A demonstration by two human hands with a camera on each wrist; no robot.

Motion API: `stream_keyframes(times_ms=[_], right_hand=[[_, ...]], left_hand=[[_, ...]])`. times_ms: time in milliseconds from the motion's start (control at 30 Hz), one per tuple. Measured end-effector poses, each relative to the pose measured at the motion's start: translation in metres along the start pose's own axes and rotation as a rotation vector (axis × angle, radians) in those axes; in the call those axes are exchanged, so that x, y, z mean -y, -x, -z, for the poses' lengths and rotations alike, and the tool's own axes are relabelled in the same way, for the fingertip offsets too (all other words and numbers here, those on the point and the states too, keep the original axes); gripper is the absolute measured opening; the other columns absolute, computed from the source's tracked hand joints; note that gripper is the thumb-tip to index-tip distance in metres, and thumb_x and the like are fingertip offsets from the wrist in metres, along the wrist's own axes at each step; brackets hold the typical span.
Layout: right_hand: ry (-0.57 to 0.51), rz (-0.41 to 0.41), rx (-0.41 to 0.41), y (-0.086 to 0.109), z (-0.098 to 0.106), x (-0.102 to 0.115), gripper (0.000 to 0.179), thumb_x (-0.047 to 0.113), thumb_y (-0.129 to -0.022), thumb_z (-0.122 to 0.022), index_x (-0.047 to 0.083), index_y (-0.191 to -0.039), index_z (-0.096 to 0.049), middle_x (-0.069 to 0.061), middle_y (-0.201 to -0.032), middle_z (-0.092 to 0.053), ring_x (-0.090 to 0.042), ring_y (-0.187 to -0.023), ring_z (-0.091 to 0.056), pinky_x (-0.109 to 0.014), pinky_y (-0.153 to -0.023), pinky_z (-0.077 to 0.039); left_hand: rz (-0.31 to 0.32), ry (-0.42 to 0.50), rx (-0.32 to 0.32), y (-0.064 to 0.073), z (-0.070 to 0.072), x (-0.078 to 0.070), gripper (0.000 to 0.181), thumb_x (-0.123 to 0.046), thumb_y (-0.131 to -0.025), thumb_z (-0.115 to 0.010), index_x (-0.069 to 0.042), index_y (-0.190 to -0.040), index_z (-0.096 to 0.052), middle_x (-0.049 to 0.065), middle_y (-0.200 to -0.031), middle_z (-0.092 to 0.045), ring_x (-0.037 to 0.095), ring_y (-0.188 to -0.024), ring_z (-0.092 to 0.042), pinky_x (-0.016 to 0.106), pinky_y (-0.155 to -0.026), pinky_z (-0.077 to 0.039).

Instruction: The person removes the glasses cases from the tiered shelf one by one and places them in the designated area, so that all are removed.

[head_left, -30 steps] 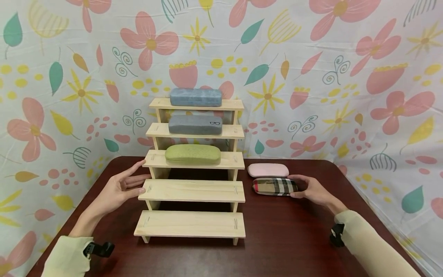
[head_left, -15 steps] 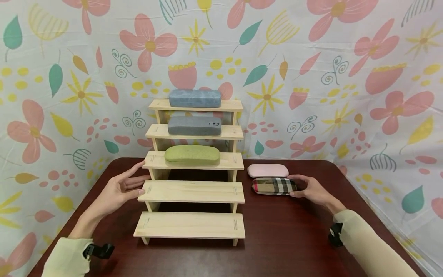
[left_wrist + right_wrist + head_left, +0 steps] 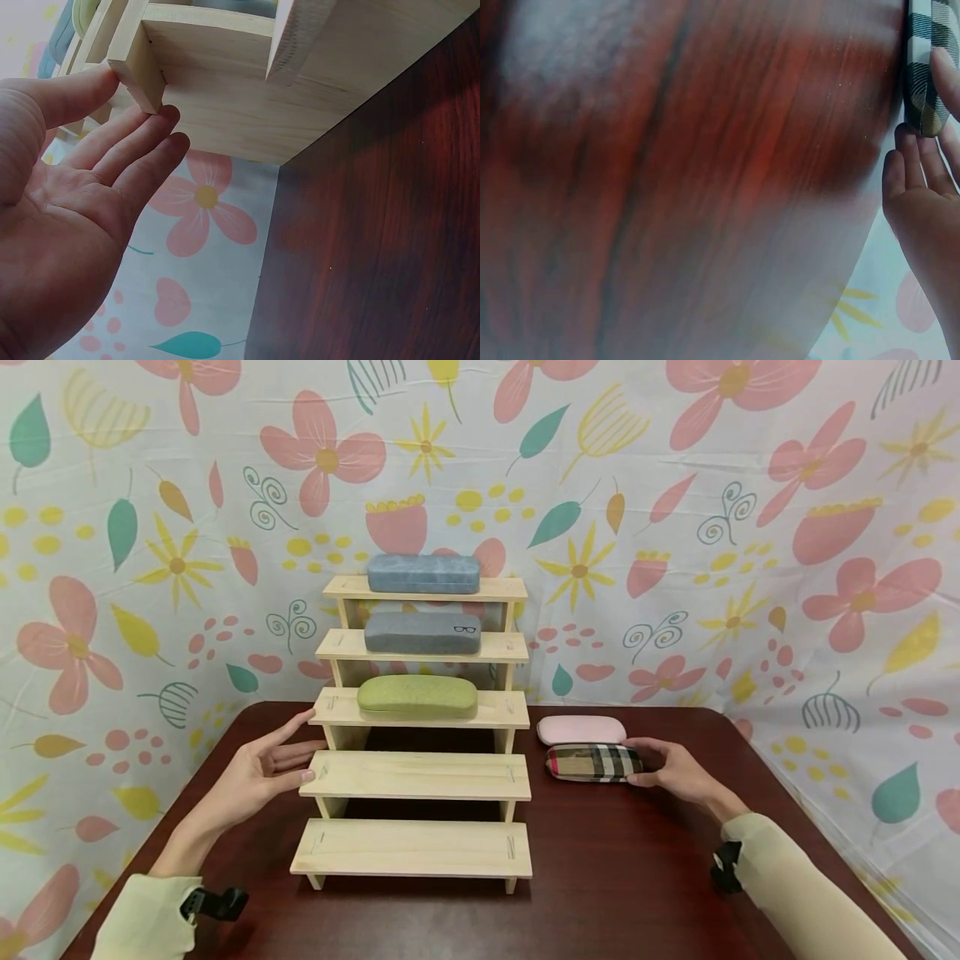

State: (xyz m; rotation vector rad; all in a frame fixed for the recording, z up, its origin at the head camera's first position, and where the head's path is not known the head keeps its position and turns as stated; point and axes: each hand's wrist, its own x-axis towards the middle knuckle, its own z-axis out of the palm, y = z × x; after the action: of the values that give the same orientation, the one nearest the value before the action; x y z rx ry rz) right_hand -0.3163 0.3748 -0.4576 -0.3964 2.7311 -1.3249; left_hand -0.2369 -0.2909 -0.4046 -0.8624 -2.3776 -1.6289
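A light wooden tiered stand [image 3: 420, 774] rises on the dark red table. My left hand [image 3: 255, 768] touches its left side with nearly straight fingers; the index fingertip meets the third tier and the thumb the one below. In the left wrist view, the thumb and fingertips of that hand [image 3: 71, 202] lie about a shelf's end. To the right of the stand, my right hand [image 3: 678, 772] grips the right end of a plaid glasses case [image 3: 588, 762], thumb in front and fingers behind. The right wrist view shows only part of that case [image 3: 921, 34].
A pink glasses case [image 3: 581, 729] lies just behind the plaid one. On the stand's upper tiers are a green case [image 3: 416, 696], a grey case with a glasses print [image 3: 420, 633] and a blue case [image 3: 423, 574]. Floral cloth [image 3: 577, 510] hangs behind the table.
Both hands keep their places, and the cases look the same. Only the head view has shifted very slightly.
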Motion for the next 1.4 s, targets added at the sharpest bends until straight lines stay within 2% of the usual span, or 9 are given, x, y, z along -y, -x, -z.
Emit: stream_keyframes(times_ms=[233, 567, 833, 1033, 1233, 1400], right_hand=[[-0.006, 0.003, 0.003, -0.0006, 0.0006, 0.0004, 0.068, 0.015, -0.091, -0.085, -0.001, -0.150, -0.055, -0.026, -0.145, -0.058, -0.040, -0.127, -0.059, -0.037, -0.094, -0.053], [-0.020, 0.004, 0.011, 0.0009, 0.0000, 0.0010, 0.069, 0.015, -0.091, -0.085, -0.002, -0.150, -0.055, -0.026, -0.146, -0.057, -0.042, -0.130, -0.058, -0.038, -0.096, -0.054], [-0.001, 0.011, 0.008, 0.0005, 0.0000, 0.0024, 0.068, 0.015, -0.091, -0.085, -0.002, -0.150, -0.055, -0.027, -0.146, -0.056, -0.044, -0.130, -0.057, -0.050, -0.100, -0.052], [-0.003, 0.014, 0.005, 0.0000, -0.0001, 0.0022, 0.068, 0.014, -0.091, -0.085, -0.003, -0.150, -0.055, -0.027, -0.146, -0.056, -0.044, -0.131, -0.057, -0.054, -0.102, -0.050], [0.000, 0.012, 0.001, 0.0009, 0.0004, 0.0021, 0.070, 0.016, -0.091, -0.086, -0.002, -0.151, -0.054, -0.027, -0.148, -0.055, -0.045, -0.134, -0.054, -0.059, -0.105, -0.047], [0.054, 0.063, -0.039, 0.0044, 0.0063, 0.0098, 0.069, 0.014, -0.090, -0.087, -0.005, -0.148, -0.055, -0.027, -0.143, -0.059, -0.043, -0.128, -0.057, -0.059, -0.101, -0.048]], left_hand=[[-0.001, 0.006, 0.001, 0.0001, 0.0002, -0.0001, 0.086, 0.009, -0.095, -0.073, -0.010, -0.167, -0.031, -0.006, -0.157, -0.051, 0.011, -0.129, -0.062, 0.026, -0.088, -0.058], [-0.009, 0.013, 0.006, -0.0004, -0.0003, 0.0003, 0.086, 0.011, -0.095, -0.072, -0.009, -0.167, -0.030, -0.004, -0.163, -0.045, 0.010, -0.130, -0.062, 0.027, -0.088, -0.058], [-0.009, 0.006, 0.000, -0.0001, 0.0002, -0.0001, 0.086, 0.010, -0.094, -0.073, -0.009, -0.167, -0.031, -0.008, -0.158, -0.050, 0.010, -0.128, -0.063, 0.026, -0.087, -0.058], [-0.014, 0.007, 0.000, -0.0007, 0.0002, -0.0004, 0.086, 0.011, -0.094, -0.073, -0.009, -0.167, -0.031, -0.007, -0.159, -0.049, 0.011, -0.129, -0.063, 0.026, -0.088, -0.058], [-0.008, 0.012, 0.003, -0.0005, 0.0000, -0.0012, 0.085, 0.011, -0.095, -0.072, -0.009, -0.167, -0.031, -0.010, -0.154, -0.054, 0.012, -0.128, -0.063, 0.027, -0.087, -0.059], [-0.003, 0.015, 0.002, -0.0006, -0.0004, -0.0013, 0.085, 0.010, -0.095, -0.073, -0.009, -0.167, -0.032, -0.009, -0.153, -0.055, 0.012, -0.128, -0.063, 0.027, -0.087, -0.059]])
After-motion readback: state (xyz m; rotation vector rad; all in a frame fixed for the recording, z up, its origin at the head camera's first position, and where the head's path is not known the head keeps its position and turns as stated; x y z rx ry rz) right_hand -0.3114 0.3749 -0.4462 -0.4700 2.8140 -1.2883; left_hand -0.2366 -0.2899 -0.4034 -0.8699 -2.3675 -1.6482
